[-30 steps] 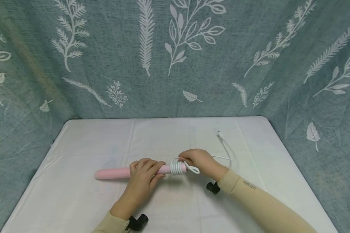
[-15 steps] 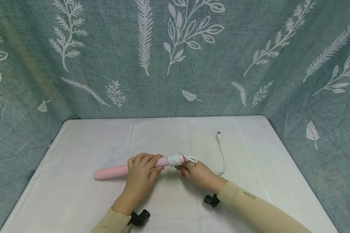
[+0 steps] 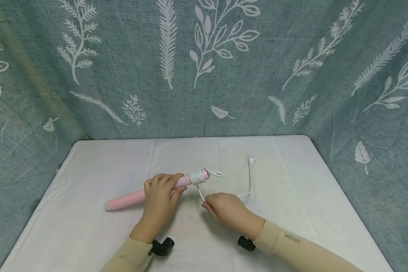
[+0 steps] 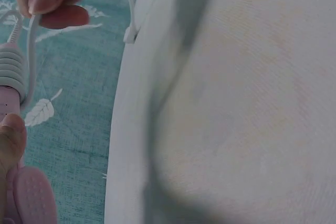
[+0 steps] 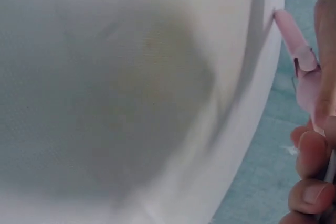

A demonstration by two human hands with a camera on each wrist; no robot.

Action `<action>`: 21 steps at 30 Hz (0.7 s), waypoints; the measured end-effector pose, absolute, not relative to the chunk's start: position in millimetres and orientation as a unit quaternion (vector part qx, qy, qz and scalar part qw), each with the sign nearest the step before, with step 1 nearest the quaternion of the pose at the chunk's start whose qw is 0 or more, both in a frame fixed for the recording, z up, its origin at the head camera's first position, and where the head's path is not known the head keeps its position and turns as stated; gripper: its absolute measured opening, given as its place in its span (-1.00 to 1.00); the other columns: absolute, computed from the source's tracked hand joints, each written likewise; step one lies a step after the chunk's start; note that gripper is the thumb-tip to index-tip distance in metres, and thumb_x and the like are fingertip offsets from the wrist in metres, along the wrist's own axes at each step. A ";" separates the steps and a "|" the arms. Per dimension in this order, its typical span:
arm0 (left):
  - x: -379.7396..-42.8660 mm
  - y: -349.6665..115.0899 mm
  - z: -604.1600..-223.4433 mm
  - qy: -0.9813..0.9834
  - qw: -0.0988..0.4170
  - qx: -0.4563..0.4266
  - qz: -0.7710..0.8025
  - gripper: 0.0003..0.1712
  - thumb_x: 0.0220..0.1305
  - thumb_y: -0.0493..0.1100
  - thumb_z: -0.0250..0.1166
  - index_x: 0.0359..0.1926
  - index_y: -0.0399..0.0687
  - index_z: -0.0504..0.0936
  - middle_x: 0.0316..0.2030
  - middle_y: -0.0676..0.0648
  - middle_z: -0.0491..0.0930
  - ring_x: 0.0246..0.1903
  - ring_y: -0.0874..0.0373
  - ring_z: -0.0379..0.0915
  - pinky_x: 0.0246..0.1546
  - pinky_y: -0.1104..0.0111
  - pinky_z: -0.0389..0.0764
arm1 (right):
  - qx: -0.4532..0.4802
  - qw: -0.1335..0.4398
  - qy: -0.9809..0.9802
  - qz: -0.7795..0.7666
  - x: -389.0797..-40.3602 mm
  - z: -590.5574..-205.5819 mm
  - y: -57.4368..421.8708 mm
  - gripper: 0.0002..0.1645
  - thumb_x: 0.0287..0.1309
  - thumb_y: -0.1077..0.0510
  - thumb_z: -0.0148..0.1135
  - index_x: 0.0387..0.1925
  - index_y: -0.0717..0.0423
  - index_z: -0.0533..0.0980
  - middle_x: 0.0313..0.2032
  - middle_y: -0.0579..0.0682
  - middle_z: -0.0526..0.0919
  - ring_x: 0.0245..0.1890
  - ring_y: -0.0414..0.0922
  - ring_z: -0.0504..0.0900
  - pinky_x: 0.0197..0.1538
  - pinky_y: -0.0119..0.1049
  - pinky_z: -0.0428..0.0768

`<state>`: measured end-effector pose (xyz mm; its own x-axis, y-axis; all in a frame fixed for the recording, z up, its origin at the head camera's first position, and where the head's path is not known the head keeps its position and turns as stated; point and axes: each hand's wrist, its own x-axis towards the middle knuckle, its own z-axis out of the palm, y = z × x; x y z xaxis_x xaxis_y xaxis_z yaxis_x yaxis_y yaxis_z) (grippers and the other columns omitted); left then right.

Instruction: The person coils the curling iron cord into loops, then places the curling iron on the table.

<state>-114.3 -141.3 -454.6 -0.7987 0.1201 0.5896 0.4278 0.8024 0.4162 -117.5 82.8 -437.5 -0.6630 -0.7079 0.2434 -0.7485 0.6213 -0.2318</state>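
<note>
A pink curling iron [image 3: 125,200] slants across the middle of the white table in the head view, its handle end raised to the right. My left hand [image 3: 161,196] grips it around the handle; its lever [image 4: 35,198] shows in the left wrist view. White cord is wound in several tight coils [image 3: 197,176] round the handle end, with a small loop sticking out past the tip. The right hand [image 3: 229,211] pinches the cord [image 3: 200,192] between thumb and fingers, drawn taut on the near side of the handle. In the right wrist view the barrel [image 5: 291,32] points away.
The cord's loose tail runs from behind the right hand to a white plug [image 3: 251,159] at the back right of the table [image 3: 105,158]. A green leaf-print curtain [image 3: 176,113] hangs around the back and sides. Black wrist cameras [image 3: 162,247] sit under both wrists.
The right hand has carried the cord from the far side of the handle under it to the near side. The handle end has swung upward and away, and the plug has shifted left.
</note>
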 end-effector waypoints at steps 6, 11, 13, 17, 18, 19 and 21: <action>-117.2 -143.0 -455.8 -0.910 0.273 -0.150 -0.272 -0.55 0.08 -0.06 0.45 0.02 -0.05 0.65 -0.18 -0.07 0.65 -0.08 -0.06 0.43 -0.03 0.02 0.18 | 0.424 0.084 -0.889 0.154 -112.2 -433.0 80.4 -0.68 0.31 0.11 0.19 -0.56 -0.03 0.36 -0.67 -0.23 0.24 -0.65 -0.32 0.24 -0.56 -0.43 0.28; -118.1 -145.2 -456.9 -0.912 0.273 -0.146 -0.268 -0.55 0.06 -0.07 0.46 0.01 -0.06 0.65 -0.19 -0.09 0.65 -0.08 -0.09 0.44 -0.04 0.00 0.19 | 0.450 0.113 -0.874 0.146 -107.7 -426.8 78.5 -0.82 0.30 0.14 0.19 -0.45 0.00 0.47 -0.62 -0.24 0.35 -0.62 -0.35 0.28 -0.55 -0.46 0.32; -118.3 -146.0 -457.4 -0.913 0.272 -0.146 -0.265 -0.54 0.06 -0.06 0.46 0.01 -0.06 0.65 -0.19 -0.09 0.65 -0.08 -0.08 0.44 -0.04 0.01 0.20 | 0.454 0.128 -0.869 0.147 -106.7 -423.4 78.3 -0.86 0.28 0.15 0.20 -0.42 0.01 0.49 -0.60 -0.24 0.38 -0.60 -0.35 0.30 -0.55 -0.46 0.34; -118.5 -147.5 -458.0 -0.915 0.268 -0.148 -0.263 -0.54 0.07 -0.04 0.45 0.02 -0.04 0.65 -0.19 -0.08 0.65 -0.08 -0.08 0.44 -0.04 0.01 0.20 | 0.457 0.141 -0.864 0.154 -106.3 -417.9 78.0 -0.89 0.25 0.16 0.22 -0.41 0.02 0.49 -0.59 -0.23 0.41 -0.59 -0.34 0.33 -0.53 -0.45 0.36; -118.6 -147.8 -458.3 -0.916 0.265 -0.149 -0.261 -0.54 0.08 -0.03 0.45 0.02 -0.04 0.65 -0.19 -0.07 0.65 -0.08 -0.07 0.44 -0.04 0.02 0.21 | 0.459 0.141 -0.863 0.156 -106.3 -417.0 77.8 -0.90 0.24 0.16 0.22 -0.39 0.02 0.50 -0.58 -0.22 0.42 -0.59 -0.34 0.34 -0.53 -0.45 0.37; -118.5 -148.0 -458.8 -0.917 0.263 -0.149 -0.260 -0.53 0.08 -0.03 0.44 0.03 -0.05 0.65 -0.19 -0.07 0.65 -0.07 -0.07 0.44 -0.04 0.02 0.21 | 0.460 0.140 -0.863 0.156 -106.3 -416.4 77.5 -0.91 0.25 0.16 0.22 -0.38 0.03 0.50 -0.57 -0.22 0.43 -0.58 -0.34 0.34 -0.52 -0.46 0.38; -118.3 -148.4 -460.3 -0.920 0.258 -0.149 -0.254 -0.54 0.08 -0.03 0.45 0.02 -0.04 0.66 -0.20 -0.06 0.65 -0.07 -0.07 0.44 -0.04 0.01 0.22 | 0.463 0.141 -0.862 0.153 -106.3 -414.7 76.7 -0.92 0.26 0.16 0.20 -0.36 0.03 0.51 -0.56 -0.21 0.44 -0.57 -0.34 0.35 -0.51 -0.45 0.39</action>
